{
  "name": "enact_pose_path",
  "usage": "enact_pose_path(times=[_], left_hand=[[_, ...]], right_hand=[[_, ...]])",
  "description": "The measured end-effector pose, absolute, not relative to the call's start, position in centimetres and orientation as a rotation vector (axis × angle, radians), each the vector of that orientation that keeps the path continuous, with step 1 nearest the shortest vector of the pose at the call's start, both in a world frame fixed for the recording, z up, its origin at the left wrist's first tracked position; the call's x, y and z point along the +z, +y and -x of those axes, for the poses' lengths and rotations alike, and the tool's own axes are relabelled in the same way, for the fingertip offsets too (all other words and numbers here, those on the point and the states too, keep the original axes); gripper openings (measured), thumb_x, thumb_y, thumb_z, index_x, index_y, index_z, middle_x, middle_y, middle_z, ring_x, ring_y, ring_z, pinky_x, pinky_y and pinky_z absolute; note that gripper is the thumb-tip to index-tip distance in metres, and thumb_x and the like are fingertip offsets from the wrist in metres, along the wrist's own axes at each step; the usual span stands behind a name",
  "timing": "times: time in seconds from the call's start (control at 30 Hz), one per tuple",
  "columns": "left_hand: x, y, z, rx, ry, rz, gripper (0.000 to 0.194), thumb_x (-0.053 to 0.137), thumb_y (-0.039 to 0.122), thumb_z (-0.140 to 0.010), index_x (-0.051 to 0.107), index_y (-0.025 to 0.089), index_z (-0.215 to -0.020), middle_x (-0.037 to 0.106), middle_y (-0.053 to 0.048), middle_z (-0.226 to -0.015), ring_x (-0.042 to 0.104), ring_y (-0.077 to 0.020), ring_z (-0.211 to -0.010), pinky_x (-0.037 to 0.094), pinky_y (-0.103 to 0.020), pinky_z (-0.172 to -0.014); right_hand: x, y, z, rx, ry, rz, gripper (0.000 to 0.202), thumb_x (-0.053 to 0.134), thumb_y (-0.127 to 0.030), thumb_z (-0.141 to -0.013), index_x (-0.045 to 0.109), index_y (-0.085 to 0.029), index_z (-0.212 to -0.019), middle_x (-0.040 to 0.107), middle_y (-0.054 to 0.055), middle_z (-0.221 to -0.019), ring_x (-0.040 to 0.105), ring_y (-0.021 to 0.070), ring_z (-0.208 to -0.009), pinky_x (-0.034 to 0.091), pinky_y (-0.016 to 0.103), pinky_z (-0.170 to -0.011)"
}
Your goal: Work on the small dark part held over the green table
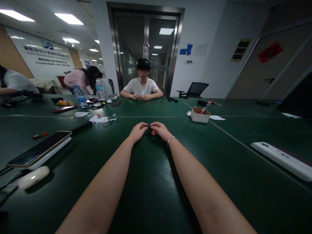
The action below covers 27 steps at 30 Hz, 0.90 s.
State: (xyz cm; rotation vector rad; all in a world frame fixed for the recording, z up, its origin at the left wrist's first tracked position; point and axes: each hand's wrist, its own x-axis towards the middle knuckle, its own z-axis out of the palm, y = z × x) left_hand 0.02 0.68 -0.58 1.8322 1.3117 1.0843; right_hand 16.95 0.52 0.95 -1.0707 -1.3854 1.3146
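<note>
Both my hands meet over the green table (151,182), fingertips close together. Between them is a small black object (149,128), too small and dark for me to tell its kind. My left hand (138,132) pinches its left side with thumb and fingers. From the right, my right hand (160,130), with a silver bracelet (171,139) at the wrist, pinches the same object. The fingers cover part of it.
At left lie a phone (40,148) on a white block, a white rounded device (34,177) and paper scraps (102,119). Water bottles (80,96) stand farther back. A small box (200,115) and a white power strip (282,159) are at right. A person (143,86) sits opposite.
</note>
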Motion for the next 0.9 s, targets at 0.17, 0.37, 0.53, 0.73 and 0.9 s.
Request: enact_pose_path(times=[0.17, 0.37, 0.53, 0.73, 0.9], left_hand=[[-0.62, 0.56, -0.14, 1.09, 1.306, -1.807, 0.03, 0.048, 0.034, -0.085, 0.061, 0.02, -0.108, 0.063, -0.004, -0.091, 0.057, -0.0132, -0.074, 0.047, -0.026, -0.068], [-0.5, 0.55, -0.34, 1.131, 1.329, -1.722, 0.031, 0.041, 0.036, -0.089, 0.056, 0.02, -0.111, 0.06, -0.001, -0.078, 0.054, -0.0102, -0.061, 0.044, -0.024, -0.062], [-0.64, 0.73, -0.21, 1.109, 1.308, -1.696, 0.029, 0.044, 0.024, -0.084, 0.056, 0.021, -0.11, 0.061, -0.001, -0.078, 0.055, -0.0106, -0.063, 0.044, -0.024, -0.061], [-0.78, 0.72, -0.11, 1.101, 1.305, -1.741, 0.028, 0.045, 0.029, -0.086, 0.055, 0.02, -0.11, 0.062, -0.001, -0.077, 0.055, -0.011, -0.062, 0.044, -0.026, -0.063], [-0.91, 0.89, -0.04, 1.083, 1.327, -1.762, 0.027, 0.045, 0.031, -0.087, 0.055, 0.021, -0.11, 0.063, -0.001, -0.078, 0.056, -0.0112, -0.062, 0.044, -0.026, -0.063]], right_hand=[[0.97, 0.47, -16.93, 1.31, -1.376, 1.071, 0.011, 0.053, -0.003, -0.085, 0.058, -0.013, -0.087, 0.059, -0.002, -0.054, 0.056, 0.0062, -0.041, 0.049, 0.014, -0.042], [0.81, 0.61, -16.99, 1.314, -1.363, 1.063, 0.011, 0.054, -0.003, -0.085, 0.058, -0.013, -0.087, 0.059, -0.002, -0.055, 0.057, 0.0066, -0.043, 0.049, 0.014, -0.043], [0.93, 0.49, -16.9, 1.32, -1.348, 1.068, 0.011, 0.053, -0.003, -0.086, 0.058, -0.013, -0.086, 0.059, -0.002, -0.056, 0.057, 0.0066, -0.043, 0.048, 0.014, -0.042], [1.09, 0.35, -16.8, 1.314, -1.332, 1.078, 0.011, 0.053, -0.003, -0.086, 0.057, -0.013, -0.086, 0.059, -0.002, -0.056, 0.057, 0.007, -0.043, 0.048, 0.015, -0.042], [1.01, 0.44, -16.84, 1.306, -1.341, 1.08, 0.01, 0.053, -0.003, -0.086, 0.058, -0.013, -0.087, 0.059, -0.001, -0.056, 0.057, 0.0074, -0.043, 0.048, 0.015, -0.043]])
